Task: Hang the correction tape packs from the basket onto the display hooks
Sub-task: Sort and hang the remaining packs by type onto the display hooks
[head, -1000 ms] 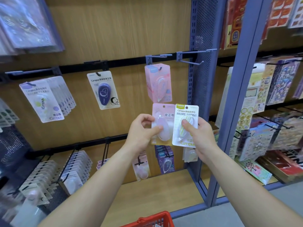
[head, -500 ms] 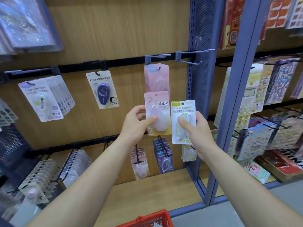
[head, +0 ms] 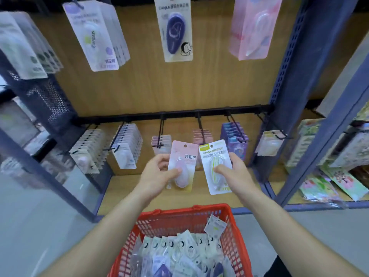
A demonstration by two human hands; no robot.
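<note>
Looking lower down now than half a second ago. Holding the pink pack (head: 182, 162) in the left hand (head: 157, 174), thumb pressing on the front, fingers curling behind. Pinching the white and green pack (head: 216, 166) the same way in the right hand (head: 233, 172). Keeping both packs side by side, no longer up by the top pink stack (head: 251, 29) but down in front of the lower hooks (head: 200, 124). Seeing much more of the red basket (head: 185, 209) under the arms, holding many more packs (head: 185, 250).

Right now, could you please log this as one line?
left hand: pink card pack; right hand: white-green card pack; red plastic basket: more packs
</note>
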